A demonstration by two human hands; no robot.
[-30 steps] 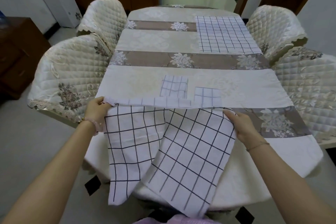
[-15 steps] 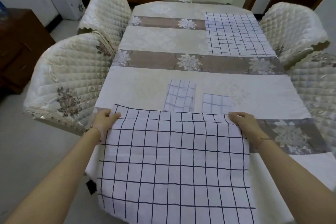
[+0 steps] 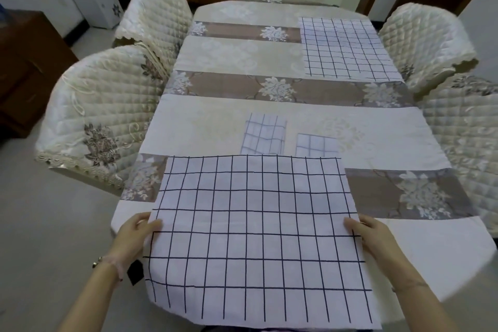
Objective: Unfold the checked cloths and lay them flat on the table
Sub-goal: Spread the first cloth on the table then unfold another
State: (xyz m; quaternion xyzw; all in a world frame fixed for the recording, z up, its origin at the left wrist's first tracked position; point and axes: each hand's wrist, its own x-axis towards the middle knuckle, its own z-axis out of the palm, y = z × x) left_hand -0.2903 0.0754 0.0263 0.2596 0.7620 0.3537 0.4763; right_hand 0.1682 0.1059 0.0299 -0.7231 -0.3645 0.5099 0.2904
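White cloth (image 3: pixel 256 224), dark grid, square, flat at near edge of table (image 3: pixel 215 127). L hand (image 3: pixel 132 234) & R hand (image 3: pixel 374 237) pinch its side edges, thumbs on top. Folded cloths (image 3: pixel 265 133) just beyond; flat cloth (image 3: pixel 347 48) far right.

near cloth (image 3: pixel 256 237) flat | far cloth (image 3: pixel 347 48) flat | folded cloth (image 3: pixel 265 133) | smaller folded cloth (image 3: pixel 316 144)

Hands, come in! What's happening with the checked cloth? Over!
Left hand and right hand pinch the spread checked cloth by its side edges. Two folded checked cloths at its far edge.
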